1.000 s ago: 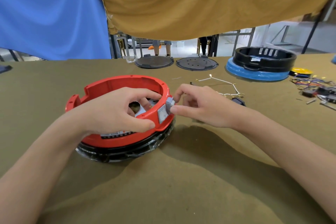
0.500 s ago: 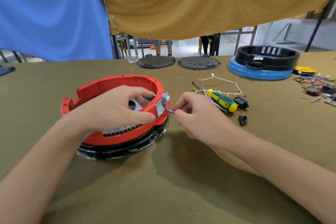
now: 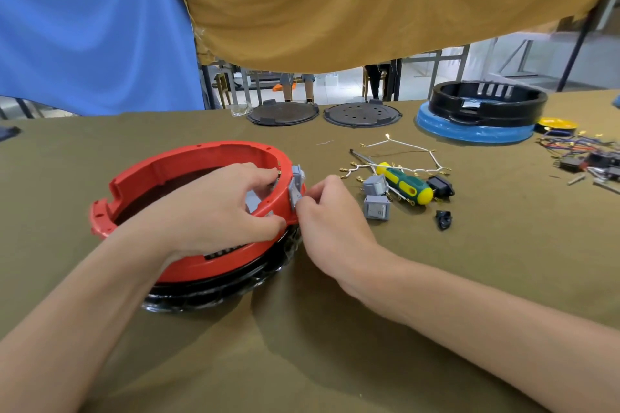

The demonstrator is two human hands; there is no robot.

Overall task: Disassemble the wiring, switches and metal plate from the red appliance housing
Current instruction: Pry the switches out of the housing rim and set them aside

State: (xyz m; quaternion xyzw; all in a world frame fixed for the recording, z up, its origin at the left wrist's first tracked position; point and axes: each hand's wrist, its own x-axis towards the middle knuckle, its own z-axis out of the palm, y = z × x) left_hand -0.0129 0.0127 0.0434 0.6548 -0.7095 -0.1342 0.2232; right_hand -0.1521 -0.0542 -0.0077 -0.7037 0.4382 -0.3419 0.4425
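Head view: red housing (image 3: 188, 178) sits on tabletop (image 3: 335, 362). Left hand (image 3: 214, 211) grips its rim w/ fingers inside; right hand (image 3: 330, 211) pinches grey switch (image 3: 296, 189) on housing's right wall. Best push from inside while pulling straight out, no twisting. Clips, wiring behind switch hidden; metal plate not made out.

I can make out almost nothing legible here. On the loose grey rocker switch (image 3: 377, 210), lying at about 3 o'clock from the red housing (image 3: 188, 174), I see faint on/off marks that look like a bar and a circle, though they are blurred. On the housing's outer wall at about 6 o'clock I see a dark label strip (image 3: 225, 250) with pale characters, mostly hidden by my left hand (image 3: 214, 211) and too small for me to read.
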